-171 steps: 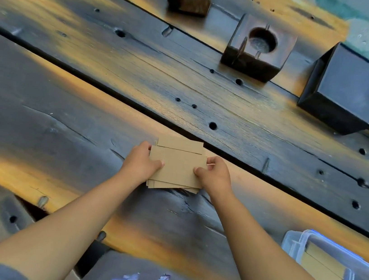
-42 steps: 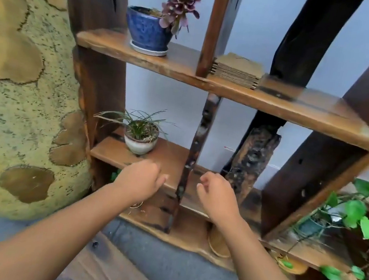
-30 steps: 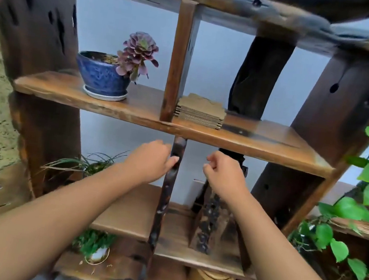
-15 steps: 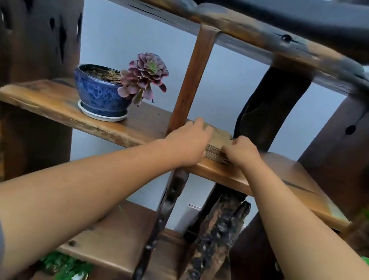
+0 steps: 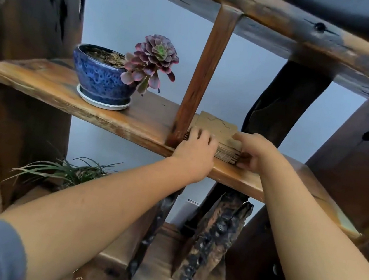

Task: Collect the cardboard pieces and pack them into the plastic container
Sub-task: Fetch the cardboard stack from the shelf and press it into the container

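Observation:
A stack of brown cardboard pieces (image 5: 218, 130) lies flat on the upper wooden shelf (image 5: 133, 123), just right of a thin wooden upright. My left hand (image 5: 195, 149) lies on the stack's left front corner, fingers spread over the top. Along the stack's right side my right hand (image 5: 251, 153) curls around the pieces, thumb on top. Both hands grip the stack, which still rests on the shelf board. The plastic container is out of view.
A blue glazed pot (image 5: 101, 78) with a purple succulent (image 5: 153, 60) sits on a white saucer left of the thin upright (image 5: 203, 76). A dark thick post (image 5: 281, 101) stands behind the stack. A grassy plant (image 5: 65, 169) occupies the shelf below.
The view went from the table to this shelf unit. My hands rose from below the shelf to the cardboard stack and have closed around its two sides.

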A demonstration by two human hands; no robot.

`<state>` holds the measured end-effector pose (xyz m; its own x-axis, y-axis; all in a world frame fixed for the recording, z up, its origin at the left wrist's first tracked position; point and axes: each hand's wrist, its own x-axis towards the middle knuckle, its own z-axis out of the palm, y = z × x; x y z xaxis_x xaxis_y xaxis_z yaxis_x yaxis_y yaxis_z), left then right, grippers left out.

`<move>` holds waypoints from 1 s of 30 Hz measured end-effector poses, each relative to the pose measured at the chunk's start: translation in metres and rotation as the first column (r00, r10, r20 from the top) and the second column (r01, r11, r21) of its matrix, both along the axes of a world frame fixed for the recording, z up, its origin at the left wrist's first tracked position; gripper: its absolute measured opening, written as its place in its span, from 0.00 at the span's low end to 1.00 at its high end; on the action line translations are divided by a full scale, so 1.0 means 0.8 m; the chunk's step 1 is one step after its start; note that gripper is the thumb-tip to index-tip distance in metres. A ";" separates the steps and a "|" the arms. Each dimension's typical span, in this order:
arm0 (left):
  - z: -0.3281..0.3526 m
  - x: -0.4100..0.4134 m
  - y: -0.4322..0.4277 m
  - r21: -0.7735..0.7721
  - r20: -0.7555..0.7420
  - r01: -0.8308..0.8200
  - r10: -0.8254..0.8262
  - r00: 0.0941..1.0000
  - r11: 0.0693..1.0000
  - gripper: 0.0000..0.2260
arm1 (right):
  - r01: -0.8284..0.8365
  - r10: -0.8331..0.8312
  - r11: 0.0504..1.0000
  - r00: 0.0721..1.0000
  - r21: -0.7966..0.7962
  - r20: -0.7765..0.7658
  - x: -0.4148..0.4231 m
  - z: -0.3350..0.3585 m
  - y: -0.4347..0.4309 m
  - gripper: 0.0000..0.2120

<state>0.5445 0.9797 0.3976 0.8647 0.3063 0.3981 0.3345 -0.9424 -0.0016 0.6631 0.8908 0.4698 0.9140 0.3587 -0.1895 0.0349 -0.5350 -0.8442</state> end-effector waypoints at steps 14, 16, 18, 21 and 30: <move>-0.014 -0.051 -0.008 -0.191 0.153 0.206 -0.178 0.972 0.960 0.31 | 0.120 -0.052 0.917 0.982 0.381 -0.183 -0.040 -0.027 -0.039 0.20; -0.011 -0.065 -0.014 -0.342 0.257 0.266 -0.183 0.949 0.901 0.31 | 0.143 -0.102 0.913 0.987 0.381 -0.126 -0.055 -0.033 -0.061 0.21; -0.008 -0.078 -0.018 -0.476 0.339 0.304 -0.146 0.929 0.825 0.32 | 0.143 -0.116 0.911 0.989 0.388 -0.091 -0.070 -0.041 -0.087 0.19; -0.010 -0.090 -0.028 -0.709 0.334 0.302 -0.075 0.940 0.638 0.33 | 0.130 -0.111 0.913 0.991 0.386 -0.071 -0.102 -0.061 -0.138 0.11; -0.102 -0.143 -0.177 -0.918 0.088 -0.004 -0.214 0.973 -0.396 0.14 | 0.233 -0.247 0.948 0.968 0.217 0.040 -0.232 -0.171 -0.335 0.16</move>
<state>0.4298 0.8383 0.3161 0.9322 0.0495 -0.3585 0.3285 0.3004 0.8955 0.4778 0.6232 0.3331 0.9858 0.1526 -0.0705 -0.0135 -0.3461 -0.9381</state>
